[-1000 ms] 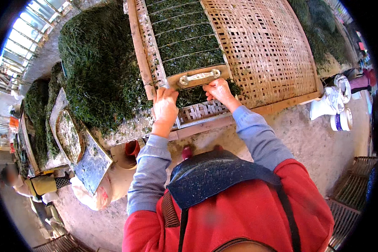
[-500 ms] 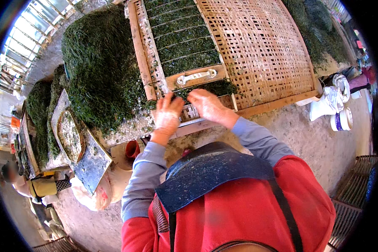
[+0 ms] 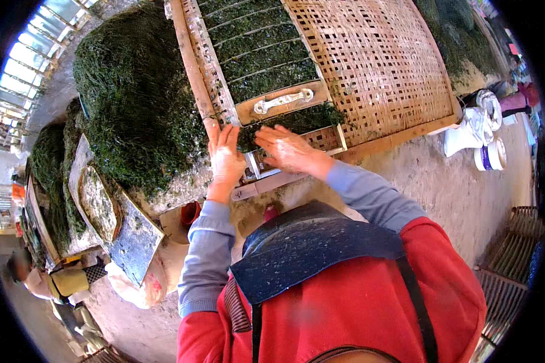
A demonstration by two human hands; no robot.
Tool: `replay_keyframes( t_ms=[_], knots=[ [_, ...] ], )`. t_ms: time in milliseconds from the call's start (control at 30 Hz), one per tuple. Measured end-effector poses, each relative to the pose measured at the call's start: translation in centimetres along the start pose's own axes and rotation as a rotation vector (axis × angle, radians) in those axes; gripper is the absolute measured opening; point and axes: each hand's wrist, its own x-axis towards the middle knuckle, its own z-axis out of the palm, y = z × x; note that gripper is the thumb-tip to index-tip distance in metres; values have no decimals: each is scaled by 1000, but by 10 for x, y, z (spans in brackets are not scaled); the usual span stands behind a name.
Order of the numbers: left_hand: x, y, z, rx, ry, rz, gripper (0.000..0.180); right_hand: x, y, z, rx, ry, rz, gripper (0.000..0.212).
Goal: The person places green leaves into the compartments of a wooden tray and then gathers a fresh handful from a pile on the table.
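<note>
Dark green seaweed [image 3: 257, 45] fills a wooden frame [image 3: 243, 112] crossed by thin bars, with a white handle [image 3: 283, 101] on its near end piece. A strip of seaweed [image 3: 312, 119] lies along that near edge. My right hand [image 3: 289, 151] rests over this strip, palm down, its fingers stretched out and nothing visibly gripped. At the frame's near left corner, beside a wooden rail [image 3: 191, 63], my left hand [image 3: 226, 162] has its fingers straight and points away from me. What lies under both palms is hidden.
A woven bamboo mat [image 3: 375, 66] extends right of the frame. Large seaweed heaps [image 3: 133, 91] stand left, near a tilted board [image 3: 130, 242] and a red container [image 3: 191, 212]. White buckets [image 3: 490, 154] are at right. Another person [image 3: 21, 266] is at far left.
My right hand has slid left along the seaweed strip. My left hand has moved slightly left to the corner, and its fingers are straighter. The view has shifted a little.
</note>
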Motion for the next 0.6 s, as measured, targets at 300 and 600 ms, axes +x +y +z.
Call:
replay_keyframes(
  t_ms=[300, 600],
  knots=[
    [14, 10, 6, 220, -255, -110, 32, 3, -5, 23, -93, 10, 57, 53],
    [77, 76, 1, -303, -342, 233, 33, 1, -8, 15, -72, -194, 163, 34]
  ],
)
